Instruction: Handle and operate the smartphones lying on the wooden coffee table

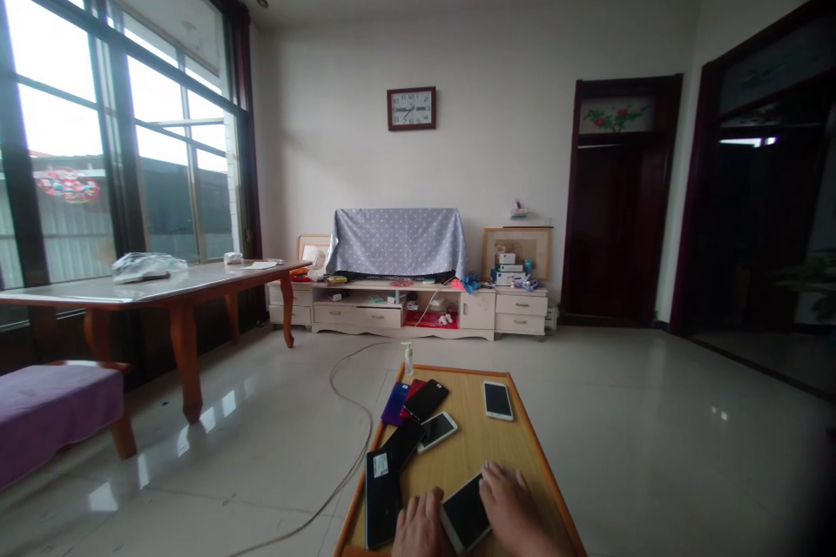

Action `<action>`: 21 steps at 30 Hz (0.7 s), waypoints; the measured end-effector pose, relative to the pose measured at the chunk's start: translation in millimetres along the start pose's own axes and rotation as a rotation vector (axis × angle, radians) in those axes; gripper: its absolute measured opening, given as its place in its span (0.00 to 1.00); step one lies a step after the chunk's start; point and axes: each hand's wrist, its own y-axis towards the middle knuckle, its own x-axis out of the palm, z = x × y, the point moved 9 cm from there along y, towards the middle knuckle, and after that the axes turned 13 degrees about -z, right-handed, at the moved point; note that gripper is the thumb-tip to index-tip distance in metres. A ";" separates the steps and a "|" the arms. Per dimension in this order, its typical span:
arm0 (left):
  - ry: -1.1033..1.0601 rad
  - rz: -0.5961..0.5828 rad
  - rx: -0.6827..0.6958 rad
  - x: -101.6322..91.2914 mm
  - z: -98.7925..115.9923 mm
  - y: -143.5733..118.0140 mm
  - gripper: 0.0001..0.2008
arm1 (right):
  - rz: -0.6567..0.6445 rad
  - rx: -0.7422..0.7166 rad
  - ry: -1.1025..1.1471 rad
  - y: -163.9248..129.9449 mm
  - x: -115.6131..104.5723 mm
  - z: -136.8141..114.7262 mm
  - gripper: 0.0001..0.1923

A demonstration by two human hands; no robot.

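Observation:
My left hand (418, 526) and my right hand (513, 509) rest at the near end of a low wooden table (480, 444). Between them lies a phone with a dark screen (465, 512); both hands touch its edges, and how firmly they hold it I cannot tell. Several other phones lie on the table: a black one (382, 496) at the left edge, a dark one (403, 442), a white-framed one (436, 431), a black one (426, 399), a purple one (394, 403) and a white one (497, 400) farther back.
A small clear bottle (408, 359) stands at the table's far left corner. A cable (346, 396) snakes over the tiled floor. A long wooden table (150, 283) and purple bench (56, 405) stand left; a TV cabinet (405, 305) lines the far wall.

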 end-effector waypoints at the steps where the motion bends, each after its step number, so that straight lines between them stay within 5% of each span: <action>1: 0.007 -0.015 0.002 0.2 0.8 0.7 0.40 | 0.002 0.015 -0.003 -1.3 1.5 1.6 0.28; 9: 0.029 -0.017 0.003 2.1 -1.5 5.1 0.32 | -0.246 -0.294 0.012 -24.1 50.1 -54.1 0.26; 14: 0.027 -0.025 0.031 1.4 1.1 5.5 0.39 | -0.051 -0.056 -0.014 -27.1 6.8 0.0 0.28; 16: 0.015 -0.018 0.026 0.2 0.6 5.9 0.37 | -0.015 -0.002 -0.038 -24.8 7.6 12.8 0.29; 21: 0.030 -0.041 0.037 -0.4 3.7 5.5 0.30 | -0.105 -0.213 0.002 -15.9 76.1 -10.1 0.23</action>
